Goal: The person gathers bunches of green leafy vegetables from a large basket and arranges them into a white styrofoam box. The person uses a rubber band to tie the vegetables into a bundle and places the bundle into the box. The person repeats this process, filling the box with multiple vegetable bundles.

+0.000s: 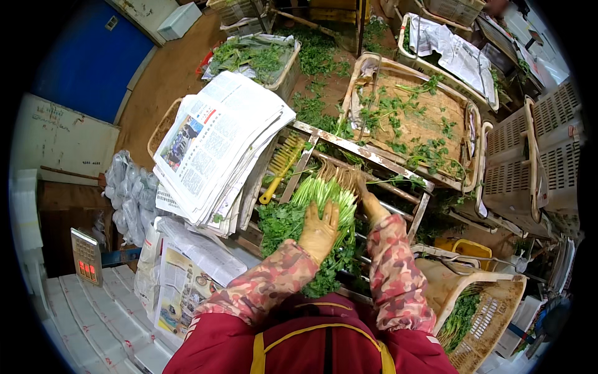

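Observation:
A large bunch of leafy green herbs, coriander by its look [332, 198], lies across a metal rack [304, 168]. Its pale stems and brown roots point away from me, and the leaves spread toward my body. My left hand [321, 229], in a yellowish glove, lies over the stems and holds them down from above. At the right edge of the root end, my gloved right hand [371, 200] cups the bunch; its fingertips are partly lost among the roots. A yellow-handled brush-like tool [281, 168] rests on the rack, left of the bunch.
A tall newspaper stack [219, 145] stands left of the rack. Beyond the rack is a crate lined with brown sheeting [416, 121], with loose sprigs inside. Another crate [495, 299] holds herbs at lower right. A digital scale display [86, 257] and white foam boxes [112, 318] are at lower left.

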Available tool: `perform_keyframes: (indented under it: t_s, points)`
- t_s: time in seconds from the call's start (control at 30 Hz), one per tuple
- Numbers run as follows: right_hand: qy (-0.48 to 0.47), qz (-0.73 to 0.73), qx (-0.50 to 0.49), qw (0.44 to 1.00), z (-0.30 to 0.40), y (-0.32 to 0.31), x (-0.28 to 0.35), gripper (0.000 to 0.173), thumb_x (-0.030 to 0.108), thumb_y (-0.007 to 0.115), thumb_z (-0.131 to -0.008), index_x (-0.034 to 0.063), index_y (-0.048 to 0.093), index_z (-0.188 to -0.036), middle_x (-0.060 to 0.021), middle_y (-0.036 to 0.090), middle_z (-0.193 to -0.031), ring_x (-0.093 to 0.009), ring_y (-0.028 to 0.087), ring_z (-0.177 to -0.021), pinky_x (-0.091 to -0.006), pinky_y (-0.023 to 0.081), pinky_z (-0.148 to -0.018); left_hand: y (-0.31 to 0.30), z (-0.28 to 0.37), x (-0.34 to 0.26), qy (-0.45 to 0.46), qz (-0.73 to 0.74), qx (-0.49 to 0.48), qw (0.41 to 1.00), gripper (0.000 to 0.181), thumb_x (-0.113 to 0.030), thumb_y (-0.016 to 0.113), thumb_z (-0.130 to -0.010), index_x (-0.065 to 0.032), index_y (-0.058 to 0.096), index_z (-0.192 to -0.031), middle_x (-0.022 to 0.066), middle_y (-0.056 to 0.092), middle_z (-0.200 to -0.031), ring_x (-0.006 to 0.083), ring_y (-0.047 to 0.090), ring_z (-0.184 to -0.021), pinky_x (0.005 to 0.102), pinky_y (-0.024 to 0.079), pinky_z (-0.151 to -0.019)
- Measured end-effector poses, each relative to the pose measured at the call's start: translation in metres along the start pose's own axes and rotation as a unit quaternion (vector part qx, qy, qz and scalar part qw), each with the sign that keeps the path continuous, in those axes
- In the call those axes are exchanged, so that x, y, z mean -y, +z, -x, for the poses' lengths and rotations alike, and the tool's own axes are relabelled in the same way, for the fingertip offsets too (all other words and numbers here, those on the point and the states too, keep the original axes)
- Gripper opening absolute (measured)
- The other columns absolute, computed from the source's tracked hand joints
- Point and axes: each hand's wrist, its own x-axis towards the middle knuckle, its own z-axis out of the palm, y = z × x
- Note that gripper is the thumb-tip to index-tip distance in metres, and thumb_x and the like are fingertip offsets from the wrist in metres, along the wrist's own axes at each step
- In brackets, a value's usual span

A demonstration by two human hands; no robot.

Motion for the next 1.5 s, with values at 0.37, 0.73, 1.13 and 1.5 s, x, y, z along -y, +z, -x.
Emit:
perform_keyframes:
  t_s: [0.37,0.73,1.13,1.5]
  points:
    - [0.189,0.343,-0.052,0.919,-0.035,0.017,0.013,0.088,0.071,0.053,-0.079,-0.0038,0.057,-0.124,-0.0203,0.06,-0.121,-0.03,0.054,-0.119,-0.0336,0.042,-0.098,-0.036,-0.039,0.103,-0.19,0.408,-0.054,0.892,0.062,-0.051,0.054,-0.09,0.0019,0.054,-0.122,0.0264,0.057,-0.119,0.042,0.056,-0.107,0.0443,0.043,-0.095]
    - [0.142,0.058,-0.052,0.987,0.0,0.037,0.044,0.054,0.042,0.068,-0.085,0.0003,0.062,-0.118,-0.0091,0.065,-0.11,-0.022,0.058,-0.101,-0.0304,0.043,-0.091,0.003,-0.041,0.079,-0.052,0.446,-0.029,0.893,0.068,-0.053,0.047,-0.094,-0.0009,0.041,-0.136,0.0287,0.053,-0.119,0.0458,0.056,-0.104,0.0446,0.047,-0.09]
    - [0.06,-0.068,0.041,0.995,0.109,0.041,0.084,0.037,0.025,0.066,-0.089,0.0005,0.062,-0.116,-0.0081,0.065,-0.105,-0.015,0.061,-0.088,-0.027,0.05,-0.078,-0.043,0.038,0.007,0.072,0.236,-0.122,0.961,0.078,-0.044,0.061,-0.086,0.0058,0.031,-0.137,0.0258,0.045,-0.119,0.0372,0.051,-0.104,0.0461,0.04,-0.097]
    - [-0.057,0.014,-0.1,0.993,0.12,0.064,0.079,0.018,0.005,0.061,-0.09,0.0002,0.067,-0.107,-0.0016,0.068,-0.096,-0.008,0.06,-0.081,-0.0211,0.048,-0.071,-0.037,0.021,0.066,0.069,0.375,-0.164,0.91,0.051,-0.035,0.054,-0.096,0.0008,0.046,-0.131,0.0236,0.054,-0.127,0.038,0.054,-0.115,0.0432,0.045,-0.096]
